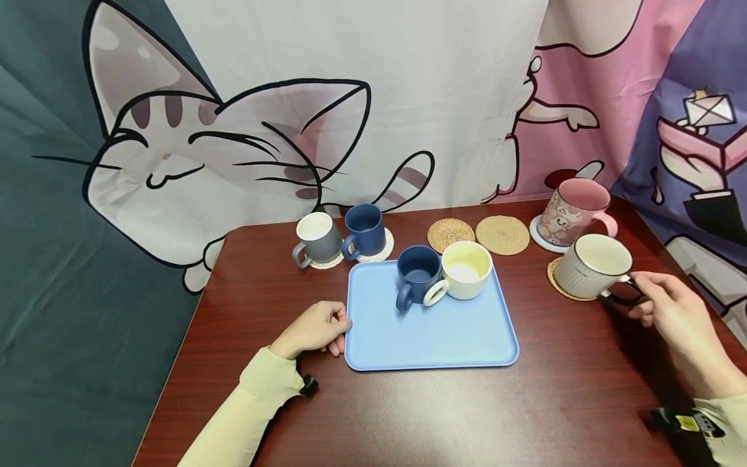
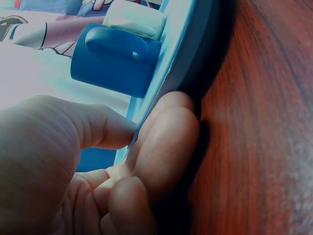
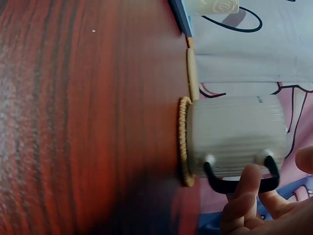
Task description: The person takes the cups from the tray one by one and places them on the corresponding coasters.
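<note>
My left hand (image 1: 315, 329) pinches the left rim of a blue tray (image 1: 432, 344), thumb (image 2: 105, 128) on the inner side and curled fingers outside. On the tray stand a dark blue mug (image 1: 418, 272) and a cream-yellow mug (image 1: 465, 269), upright and close together. Over at the right, my right hand (image 1: 671, 311) holds the black handle (image 3: 230, 187) of a ribbed off-white mug (image 3: 234, 134), with fingers curled at it. This mug stands upright on a round woven coaster (image 3: 184, 142). The thumb's tip seems apart from the handle in the right wrist view.
Behind the tray, a grey mug (image 1: 320, 241) and another blue mug (image 1: 364, 232) stand on pale coasters. Two woven coasters (image 1: 450, 234) lie at the back. A pink mug (image 1: 574, 211) on a white coaster stands behind the ribbed one. A printed curtain (image 1: 467, 97) hangs along the table's back edge.
</note>
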`<state>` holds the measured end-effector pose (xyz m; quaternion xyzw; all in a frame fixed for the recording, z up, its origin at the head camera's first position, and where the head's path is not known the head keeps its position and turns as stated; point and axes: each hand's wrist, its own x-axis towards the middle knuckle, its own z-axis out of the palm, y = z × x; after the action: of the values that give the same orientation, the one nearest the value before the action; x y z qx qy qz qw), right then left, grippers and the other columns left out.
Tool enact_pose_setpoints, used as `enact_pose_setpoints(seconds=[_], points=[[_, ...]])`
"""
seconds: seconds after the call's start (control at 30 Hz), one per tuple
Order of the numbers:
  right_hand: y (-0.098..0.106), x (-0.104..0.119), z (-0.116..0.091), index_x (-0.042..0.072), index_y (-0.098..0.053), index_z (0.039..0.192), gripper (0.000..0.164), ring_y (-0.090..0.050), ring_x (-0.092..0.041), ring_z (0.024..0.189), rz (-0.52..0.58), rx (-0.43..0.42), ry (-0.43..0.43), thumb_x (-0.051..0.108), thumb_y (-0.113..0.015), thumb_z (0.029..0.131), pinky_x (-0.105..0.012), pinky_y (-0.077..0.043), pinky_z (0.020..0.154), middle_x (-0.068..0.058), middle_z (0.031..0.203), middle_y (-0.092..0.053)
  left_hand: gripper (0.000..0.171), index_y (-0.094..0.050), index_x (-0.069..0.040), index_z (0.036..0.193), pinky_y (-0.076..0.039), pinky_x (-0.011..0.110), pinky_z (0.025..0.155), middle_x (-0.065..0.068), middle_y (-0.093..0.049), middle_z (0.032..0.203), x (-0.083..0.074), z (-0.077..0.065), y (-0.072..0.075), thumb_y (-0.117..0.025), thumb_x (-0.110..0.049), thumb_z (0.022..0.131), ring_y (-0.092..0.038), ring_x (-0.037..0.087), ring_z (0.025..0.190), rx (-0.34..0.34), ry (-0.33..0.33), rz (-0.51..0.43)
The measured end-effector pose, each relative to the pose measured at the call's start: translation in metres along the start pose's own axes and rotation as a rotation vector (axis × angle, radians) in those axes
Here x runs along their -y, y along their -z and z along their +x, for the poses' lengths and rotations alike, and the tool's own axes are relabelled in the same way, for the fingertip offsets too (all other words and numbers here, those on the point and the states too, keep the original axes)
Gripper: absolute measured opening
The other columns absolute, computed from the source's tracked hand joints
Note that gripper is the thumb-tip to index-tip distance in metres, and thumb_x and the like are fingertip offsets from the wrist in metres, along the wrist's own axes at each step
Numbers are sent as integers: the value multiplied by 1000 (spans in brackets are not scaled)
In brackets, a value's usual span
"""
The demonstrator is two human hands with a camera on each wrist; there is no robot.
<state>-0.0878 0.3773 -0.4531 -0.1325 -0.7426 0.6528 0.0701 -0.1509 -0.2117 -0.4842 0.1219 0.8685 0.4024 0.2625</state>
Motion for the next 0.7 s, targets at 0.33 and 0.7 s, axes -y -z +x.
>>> enact_pose_setpoints(seconds=[0.33, 0.7], points=[[-4, 19, -12, 21, -66, 111, 18, -63, 1, 55, 116, -143, 158, 6, -58, 103, -11, -43, 48, 20, 102, -69, 23, -61, -8, 82, -50, 26, 46, 4, -72, 60, 0, 0, 0, -56, -20, 101, -70, 18, 52, -3, 7, -3], [-37, 43, -32, 15, -69, 99, 16, -57, 1, 59, -94, -246, 228, 0, -62, 99, -11, -43, 54, 15, 75, -68, 23, -61, -8, 82, -50, 26, 46, 3, -72, 60, 1, 0, 0, -56, -19, 101, -70, 18, 52, -7, 1, 4]])
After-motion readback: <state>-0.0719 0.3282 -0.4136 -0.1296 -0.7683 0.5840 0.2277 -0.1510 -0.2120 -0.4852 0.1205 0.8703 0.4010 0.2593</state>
